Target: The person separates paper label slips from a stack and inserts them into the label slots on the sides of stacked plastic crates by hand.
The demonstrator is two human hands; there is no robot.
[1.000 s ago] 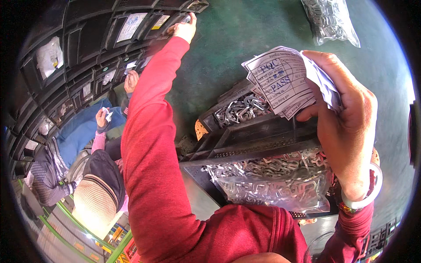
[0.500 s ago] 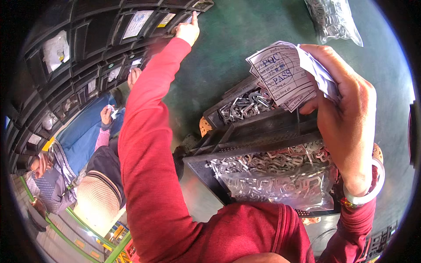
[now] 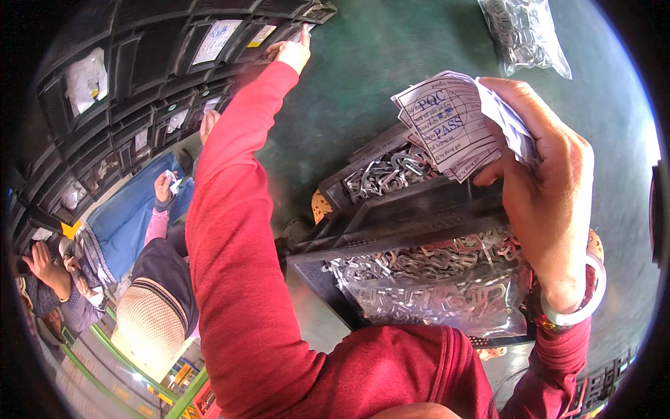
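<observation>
My right hand (image 3: 548, 160) pinches a fanned stack of small printed paper slips (image 3: 447, 126), marked with handwriting and stamps, between thumb and fingers. The slips hang above black crates of metal parts. At the upper left, my left hand (image 3: 293, 53) reaches to the end of a stack of black plastic crates (image 3: 160, 63). Its index finger is stretched out along a crate's side, close to a pale slip there; whether it touches the slip is too small to tell.
A black crate (image 3: 307, 264) below holds loose metal hooks and a clear bag of parts (image 3: 440, 300). Behind it stands another crate with metal pieces (image 3: 398, 171). A clear bag of metal parts (image 3: 523, 35) lies on the green surface. Co-workers sit at left, including one in a cap (image 3: 150, 314).
My left hand has drawn down slightly along the crate, and its other fingers have shifted against the side. The right hand still holds the slips. A co-worker's hand at far left has risen, fingers spread.
</observation>
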